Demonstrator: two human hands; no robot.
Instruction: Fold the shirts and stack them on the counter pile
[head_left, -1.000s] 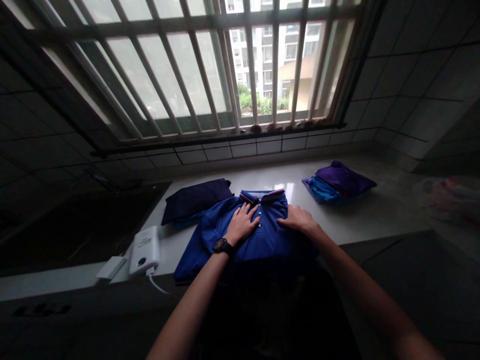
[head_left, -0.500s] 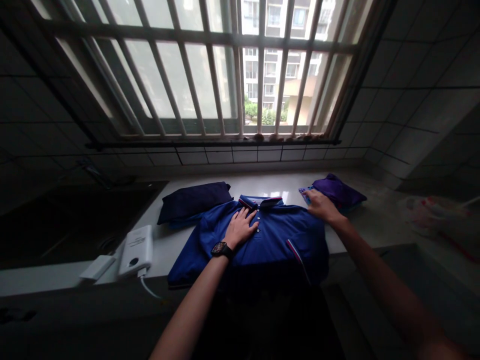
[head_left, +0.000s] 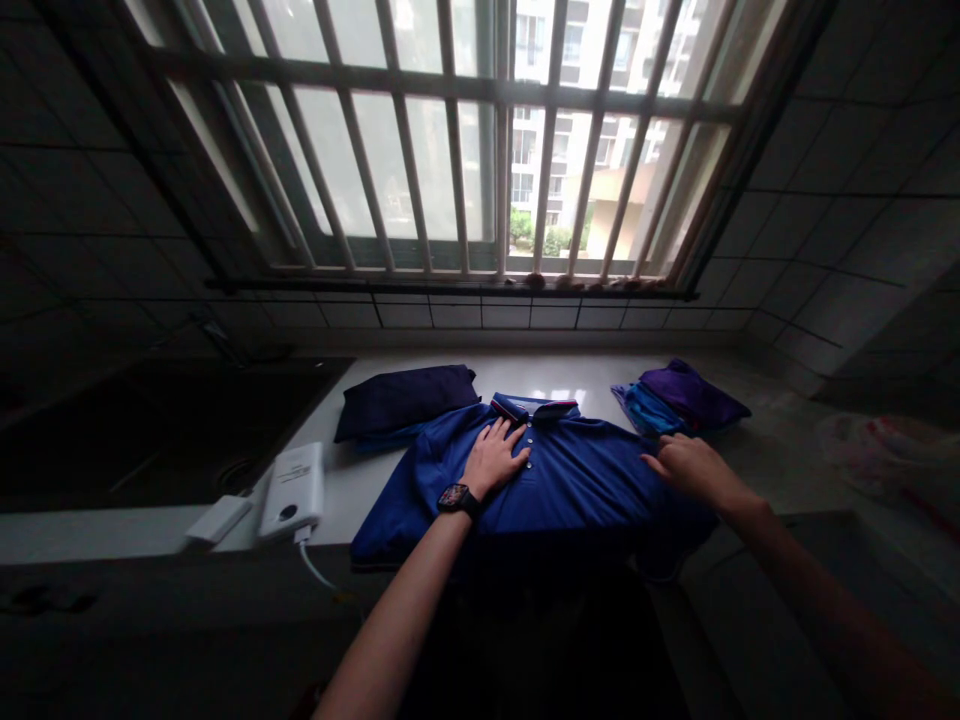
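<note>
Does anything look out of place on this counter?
The blue polo shirt looks odd: its lower part seems to hang over the front edge of the counter, while the folded clothes lie fully on top.

Blue polo shirt [head_left: 547,490] spread under the left hand [head_left: 493,460], folded purple and blue clothes [head_left: 679,397] just ahead of the right hand [head_left: 694,470], navy folded bundle [head_left: 405,400] ahead of the left, white power bank [head_left: 291,490] farther left, passable strip of counter [head_left: 600,375] between the piles past the collar, tiled wall [head_left: 525,315] behind it
</note>
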